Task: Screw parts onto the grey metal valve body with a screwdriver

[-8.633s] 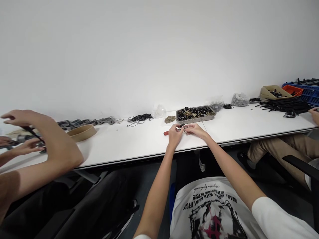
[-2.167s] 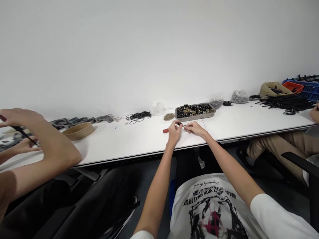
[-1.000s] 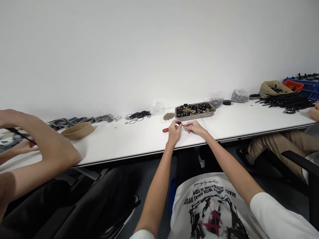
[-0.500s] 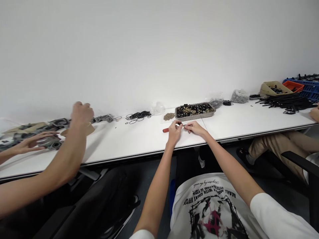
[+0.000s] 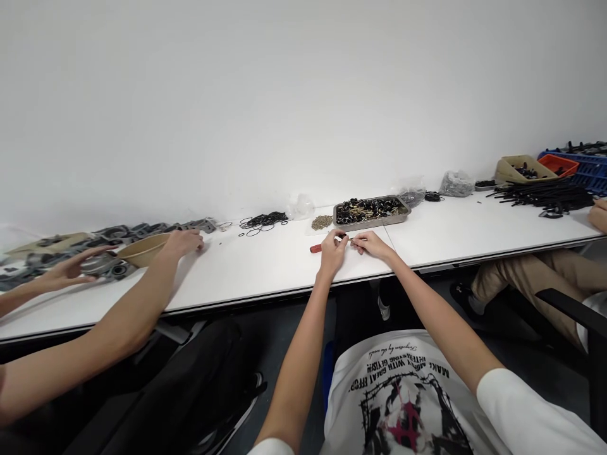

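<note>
My left hand (image 5: 333, 249) is closed on a small black part (image 5: 339, 237), mostly covered by the fingers. Close beside it, my right hand (image 5: 370, 244) pinches a thin brass-coloured pin (image 5: 351, 240) that points toward the black part. Whether the two pieces touch I cannot tell. A red-handled tool (image 5: 315, 248) lies on the table just left of my left hand. Behind my hands stands a metal tray (image 5: 371, 223) full of black and brass pieces. A heap of small brass-coloured bits (image 5: 322, 222) lies left of the tray.
Black rings (image 5: 264, 220) lie farther left. A co-worker's hands (image 5: 183, 242) are at a tan bowl (image 5: 145, 250) and grey parts (image 5: 118, 234). To the right are clear bags (image 5: 456, 183), black rods (image 5: 545, 194), a beige bin (image 5: 521, 166) and another person's hand (image 5: 598, 215).
The co-worker's raised arm on the left has come down to the table beside the tan bowl. My own hands have stayed almost in place, the pin still between them.
</note>
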`<state>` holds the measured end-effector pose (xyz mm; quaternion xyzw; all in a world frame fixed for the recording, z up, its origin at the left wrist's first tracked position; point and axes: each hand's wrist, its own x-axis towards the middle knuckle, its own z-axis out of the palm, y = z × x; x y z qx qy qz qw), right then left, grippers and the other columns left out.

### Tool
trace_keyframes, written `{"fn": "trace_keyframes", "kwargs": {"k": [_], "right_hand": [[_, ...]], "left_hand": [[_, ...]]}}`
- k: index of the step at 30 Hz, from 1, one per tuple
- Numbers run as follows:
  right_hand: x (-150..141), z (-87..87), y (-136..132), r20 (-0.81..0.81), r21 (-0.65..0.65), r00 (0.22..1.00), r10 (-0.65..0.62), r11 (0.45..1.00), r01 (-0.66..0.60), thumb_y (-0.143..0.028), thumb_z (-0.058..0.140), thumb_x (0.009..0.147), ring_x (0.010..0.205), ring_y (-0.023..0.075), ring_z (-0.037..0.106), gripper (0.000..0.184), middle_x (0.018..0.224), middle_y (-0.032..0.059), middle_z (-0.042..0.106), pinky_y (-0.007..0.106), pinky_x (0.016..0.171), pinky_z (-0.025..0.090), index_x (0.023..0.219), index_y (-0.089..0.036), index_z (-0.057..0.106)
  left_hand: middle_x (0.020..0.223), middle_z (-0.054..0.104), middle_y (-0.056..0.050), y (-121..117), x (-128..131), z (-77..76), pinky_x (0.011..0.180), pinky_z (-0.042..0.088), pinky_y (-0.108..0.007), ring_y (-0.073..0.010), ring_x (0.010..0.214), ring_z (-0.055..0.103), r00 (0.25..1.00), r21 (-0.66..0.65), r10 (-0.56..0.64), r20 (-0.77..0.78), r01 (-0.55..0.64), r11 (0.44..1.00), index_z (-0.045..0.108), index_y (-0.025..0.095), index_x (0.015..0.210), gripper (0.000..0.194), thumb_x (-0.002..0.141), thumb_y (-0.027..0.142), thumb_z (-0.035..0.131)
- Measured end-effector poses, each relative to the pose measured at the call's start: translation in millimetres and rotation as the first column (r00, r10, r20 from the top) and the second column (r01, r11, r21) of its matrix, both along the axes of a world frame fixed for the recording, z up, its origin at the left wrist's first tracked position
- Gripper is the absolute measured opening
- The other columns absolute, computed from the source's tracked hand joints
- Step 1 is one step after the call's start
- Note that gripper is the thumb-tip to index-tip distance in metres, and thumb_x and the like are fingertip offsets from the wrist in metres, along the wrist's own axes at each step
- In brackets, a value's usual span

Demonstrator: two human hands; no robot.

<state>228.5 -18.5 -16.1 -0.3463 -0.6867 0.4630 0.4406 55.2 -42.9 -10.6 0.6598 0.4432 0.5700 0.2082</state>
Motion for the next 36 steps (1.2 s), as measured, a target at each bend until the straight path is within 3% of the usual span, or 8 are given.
{"fn": "trace_keyframes", "kwargs": {"k": [7, 13, 18, 25, 36], "right_hand": [[-2.1, -2.4, 2.0, -0.054, -0.043, 0.998, -0.032, 0.999, 0.030, -0.048, 0.088, 0.061, 0.055, 0.0120, 0.051, 0.039, 0.063, -0.0001, 0.061, 0.029, 0.058, 0.040, 0.077, -0.017, 0.071], [-0.3, -2.0, 2.4, -0.004, -0.007, 1.000, 0.007, 1.000, -0.007, -0.051, 0.077, 0.075, 0.056, 0.0119, 0.050, 0.037, 0.058, 0.0006, 0.059, 0.028, 0.059, 0.039, 0.068, -0.016, 0.069], [-2.0, -3.7, 3.6, -0.066, -0.044, 0.998, -0.019, 0.999, 0.016, -0.042, 0.087, 0.062, 0.054, 0.0107, 0.051, 0.034, 0.066, 0.0005, 0.064, 0.028, 0.057, 0.040, 0.075, -0.016, 0.071], [-0.1, -0.7, 0.4, -0.007, -0.027, 1.000, -0.001, 1.000, 0.001, -0.045, 0.074, 0.077, 0.056, 0.0120, 0.051, 0.031, 0.057, 0.0001, 0.059, 0.027, 0.058, 0.039, 0.070, -0.016, 0.069], [-1.4, -3.1, 3.3, -0.059, -0.043, 0.998, -0.030, 0.999, 0.027, -0.043, 0.081, 0.069, 0.054, 0.0120, 0.051, 0.030, 0.055, -0.0005, 0.060, 0.027, 0.056, 0.039, 0.077, -0.015, 0.074]], "left_hand": [[0.091, 0.069, -0.002, -1.4, 0.1, 0.2, 0.066, 0.044, -0.031, -0.0138, 0.060, 0.052, 1.000, 0.012, -0.015, -0.001, 0.015, 1.000, 0.064, 0.021, 0.092, 0.010, 0.090, 0.032, 0.063], [0.093, 0.069, -0.003, 0.3, 0.2, -0.4, 0.065, 0.043, -0.031, -0.0145, 0.061, 0.052, 1.000, -0.002, -0.007, -0.009, 0.007, 1.000, 0.064, 0.022, 0.093, 0.010, 0.089, 0.031, 0.064], [0.090, 0.069, -0.003, -0.6, 0.3, 0.0, 0.066, 0.044, -0.031, -0.0140, 0.060, 0.052, 1.000, 0.000, -0.010, -0.018, 0.010, 1.000, 0.064, 0.021, 0.094, 0.011, 0.090, 0.031, 0.063], [0.094, 0.070, -0.002, -3.6, 1.8, 3.2, 0.070, 0.045, -0.031, -0.0120, 0.060, 0.051, 0.999, 0.003, 0.027, -0.042, -0.027, 1.000, 0.064, 0.020, 0.095, 0.007, 0.089, 0.024, 0.064], [0.092, 0.070, -0.001, -4.9, 2.2, 3.2, 0.068, 0.045, -0.029, -0.0124, 0.061, 0.052, 0.997, 0.060, 0.077, -0.030, -0.076, 0.995, 0.063, 0.021, 0.095, 0.011, 0.086, 0.021, 0.070]]}}
